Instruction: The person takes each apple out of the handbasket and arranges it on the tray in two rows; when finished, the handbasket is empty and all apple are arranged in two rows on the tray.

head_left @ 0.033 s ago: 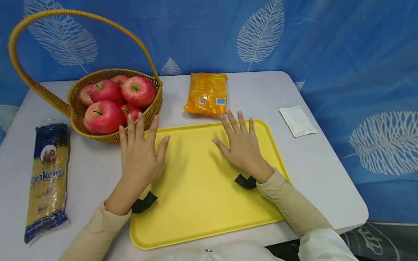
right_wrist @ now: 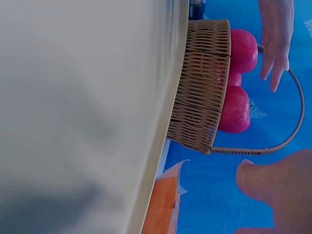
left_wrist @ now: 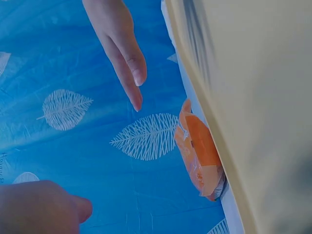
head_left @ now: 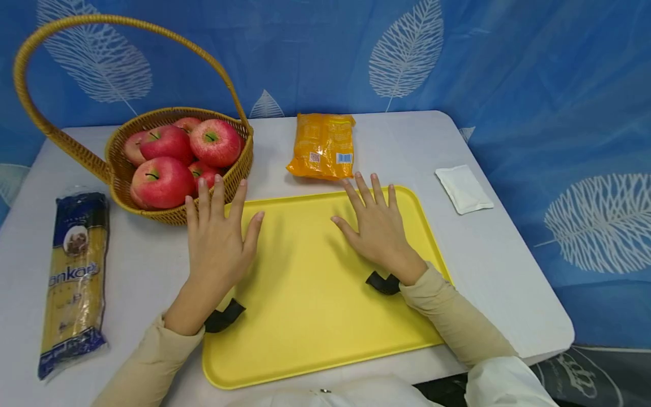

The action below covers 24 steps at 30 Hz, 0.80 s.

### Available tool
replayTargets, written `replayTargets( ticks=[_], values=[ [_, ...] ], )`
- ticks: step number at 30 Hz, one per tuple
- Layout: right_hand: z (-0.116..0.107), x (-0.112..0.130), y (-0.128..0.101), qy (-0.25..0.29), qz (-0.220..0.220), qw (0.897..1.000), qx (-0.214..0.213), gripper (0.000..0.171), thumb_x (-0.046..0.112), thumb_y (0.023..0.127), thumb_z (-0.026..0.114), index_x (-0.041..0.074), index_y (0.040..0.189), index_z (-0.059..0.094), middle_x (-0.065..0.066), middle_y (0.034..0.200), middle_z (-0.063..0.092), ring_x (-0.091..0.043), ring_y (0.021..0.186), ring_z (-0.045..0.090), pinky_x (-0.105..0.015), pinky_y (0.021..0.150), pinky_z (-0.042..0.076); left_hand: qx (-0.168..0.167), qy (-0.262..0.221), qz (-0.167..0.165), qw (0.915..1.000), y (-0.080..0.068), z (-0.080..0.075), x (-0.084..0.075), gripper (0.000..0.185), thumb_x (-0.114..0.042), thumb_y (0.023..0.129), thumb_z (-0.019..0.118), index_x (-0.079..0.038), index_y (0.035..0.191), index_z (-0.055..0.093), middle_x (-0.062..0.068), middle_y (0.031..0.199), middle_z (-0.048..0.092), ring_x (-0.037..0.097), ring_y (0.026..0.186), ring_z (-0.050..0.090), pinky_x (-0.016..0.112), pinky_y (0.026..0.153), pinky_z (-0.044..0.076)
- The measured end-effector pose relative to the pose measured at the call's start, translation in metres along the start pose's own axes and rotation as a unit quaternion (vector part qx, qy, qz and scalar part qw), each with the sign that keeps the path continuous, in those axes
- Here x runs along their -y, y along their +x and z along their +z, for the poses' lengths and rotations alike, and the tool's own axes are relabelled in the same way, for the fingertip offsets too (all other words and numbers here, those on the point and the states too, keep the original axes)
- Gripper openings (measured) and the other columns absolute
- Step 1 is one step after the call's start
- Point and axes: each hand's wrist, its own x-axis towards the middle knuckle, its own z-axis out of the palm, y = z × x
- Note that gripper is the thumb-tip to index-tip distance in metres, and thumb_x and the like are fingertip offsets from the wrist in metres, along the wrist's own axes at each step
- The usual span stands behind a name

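Change since earlier frame: nothing has moved; both hands and every item lie as before.
Left hand (head_left: pixel 218 234): flat, palm down, fingers straight and slightly spread, holding nothing. It rests across the left rim of the yellow tray (head_left: pixel 315 316), thumb over the tray, fingertips just short of the basket (head_left: pixel 203 212).
Right hand (head_left: pixel 378 229): flat, fingers straight and spread, holding nothing. It rests inside the tray near its far right corner.
Tray position: near edge of the table (head_left: pixel 508 271), centred; its near rim lies close to the table's near edge.
Far tray rim: the orange packet (head_left: pixel 322 146) lies just beyond it, close to the right fingertips.
Table left edge: a spaghetti pack (head_left: pixel 76 271) lies lengthwise along it, well apart from the tray.
Table right side: a white sachet (head_left: pixel 463 188) lies apart from the tray; bare table surrounds it.
Far left corner: the basket of red apples (head_left: pixel 163 181), its handle arching high.
Open room: tray floor between the hands is bare.
Left wrist view: shows the packet's end against the tray rim from low down.
Right wrist view: shows the basket's woven wall beside the tray rim, apples above.
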Motion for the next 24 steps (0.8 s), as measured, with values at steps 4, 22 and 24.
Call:
replayTargets(
  ticks=[4, 22, 24],
  values=[
    [0.000, 0.000, 0.000, 0.003, -0.002, 1.000, -0.005, 0.069, 0.060, 0.090, 0.030, 0.023, 0.146, 0.013, -0.004, 0.154, 0.006, -0.030, 0.141, 0.001, -0.054, 0.111, 0.001, 0.000, 0.001, 0.001, 1.0000, 0.000, 0.000, 0.001, 0.059, -0.048, 0.094, 0.035, -0.016, 0.143, 0.027, 0.022, 0.149, 0.018, 0.037, 0.140, 0.004, 0.055, 0.110, 0.001],
    [0.009, 0.002, 0.002, 0.207, -0.019, 0.978, 0.000, 0.055, 0.046, 0.089, 0.050, 0.015, 0.134, 0.043, -0.007, 0.141, 0.041, -0.026, 0.131, 0.036, -0.050, 0.105, 0.027, -0.029, -0.022, 0.017, 0.9992, -0.009, 0.007, 0.012, 0.061, -0.043, 0.091, 0.044, -0.010, 0.141, 0.031, 0.024, 0.142, 0.033, 0.040, 0.136, 0.019, 0.055, 0.109, 0.014],
    [0.011, 0.003, 0.003, 0.251, -0.014, 0.968, -0.001, 0.050, 0.044, 0.088, 0.052, 0.015, 0.129, 0.048, -0.005, 0.134, 0.048, -0.023, 0.126, 0.043, -0.046, 0.102, 0.032, -0.071, -0.046, 0.029, 0.9960, -0.011, 0.007, 0.015, 0.058, -0.038, 0.090, 0.048, -0.007, 0.137, 0.036, 0.024, 0.135, 0.041, 0.040, 0.131, 0.029, 0.054, 0.106, 0.022]
  ],
)
